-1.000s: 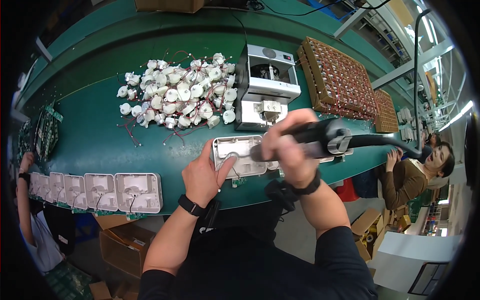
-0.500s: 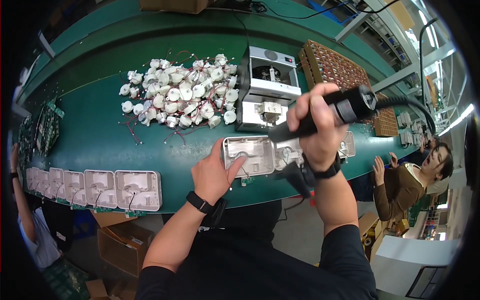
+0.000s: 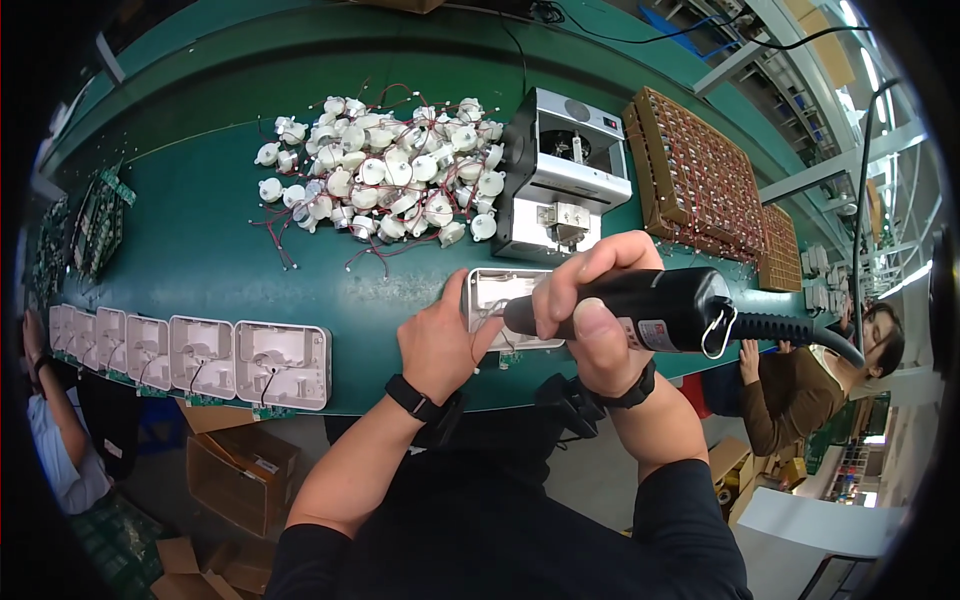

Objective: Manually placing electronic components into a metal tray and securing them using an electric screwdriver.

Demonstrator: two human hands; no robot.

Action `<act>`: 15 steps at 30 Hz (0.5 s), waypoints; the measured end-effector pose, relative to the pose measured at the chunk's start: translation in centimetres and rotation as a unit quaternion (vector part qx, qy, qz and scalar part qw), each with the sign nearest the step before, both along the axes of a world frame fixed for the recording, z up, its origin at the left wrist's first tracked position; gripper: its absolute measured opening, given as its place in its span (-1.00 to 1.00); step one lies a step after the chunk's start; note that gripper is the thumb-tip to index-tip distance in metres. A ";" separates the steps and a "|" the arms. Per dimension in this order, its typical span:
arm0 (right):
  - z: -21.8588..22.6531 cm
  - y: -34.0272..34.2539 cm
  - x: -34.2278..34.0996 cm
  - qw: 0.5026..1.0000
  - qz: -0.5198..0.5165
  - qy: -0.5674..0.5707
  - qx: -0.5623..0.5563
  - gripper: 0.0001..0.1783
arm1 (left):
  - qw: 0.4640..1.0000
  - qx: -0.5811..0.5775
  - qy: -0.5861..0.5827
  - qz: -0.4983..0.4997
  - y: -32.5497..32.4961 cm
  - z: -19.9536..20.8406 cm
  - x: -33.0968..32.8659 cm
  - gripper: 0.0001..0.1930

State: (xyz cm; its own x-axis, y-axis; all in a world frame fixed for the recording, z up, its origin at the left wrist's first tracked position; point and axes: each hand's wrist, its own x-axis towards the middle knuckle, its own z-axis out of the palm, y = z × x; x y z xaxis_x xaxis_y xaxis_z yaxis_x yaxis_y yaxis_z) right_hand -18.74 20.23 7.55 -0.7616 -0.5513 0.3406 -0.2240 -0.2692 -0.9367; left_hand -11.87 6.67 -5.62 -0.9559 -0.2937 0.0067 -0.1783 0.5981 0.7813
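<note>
A white open plastic housing (image 3: 490, 290) lies on the green bench in front of me. My left hand (image 3: 435, 345) grips its left wall, fingers outside and thumb reaching inside. A black electric screwdriver (image 3: 675, 300) is wrapped in my right hand (image 3: 598, 330), tilted nearly flat. Its front end points down into the housing beside my left thumb; the tip and whatever it touches cannot be made out. The screwdriver and my right hand cover the housing's right part. A bit of green circuit board (image 3: 508, 358) shows at the housing's near edge.
Similar housings (image 3: 283, 365) stand in a row at left. Behind lies a heap of white round motors (image 3: 390, 170) with red wires. A grey machine (image 3: 565, 160) and a brown partitioned tray (image 3: 700, 175) stand at back right. Co-workers sit at both sides; one has a brown sleeve (image 3: 785, 405).
My right hand has brought the screwdriver down and to the left, its front end now over the housing next to my left thumb. My left hand still holds the housing. The view has shifted slightly.
</note>
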 end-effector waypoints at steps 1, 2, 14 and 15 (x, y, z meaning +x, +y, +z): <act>0.1 -0.1 0.1 1.000 0.004 -0.006 -0.007 -0.57 | 1.000 -0.004 -0.009 0.001 0.0 0.1 0.0 -0.26; 0.2 -0.1 0.2 1.000 0.005 -0.007 -0.007 -0.57 | 1.000 -0.007 -0.017 0.002 0.0 0.2 -0.1 -0.24; 5.1 2.3 2.2 0.986 -0.024 -0.099 -0.131 -0.45 | 0.976 0.105 0.185 -0.043 -1.8 5.1 3.7 -0.45; 5.4 2.4 2.3 0.986 -0.020 -0.095 -0.132 -0.43 | 0.971 0.119 0.205 -0.042 -1.7 5.5 3.6 -0.51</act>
State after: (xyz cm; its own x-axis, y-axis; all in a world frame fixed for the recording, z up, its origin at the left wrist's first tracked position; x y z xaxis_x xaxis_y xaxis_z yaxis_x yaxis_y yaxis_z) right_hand -16.39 22.59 12.94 -0.8452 -0.4305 0.3167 -0.0659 -0.5041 -0.8611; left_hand -8.25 5.01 -0.11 -0.9081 -0.2554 0.3319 0.2172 0.3903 0.8947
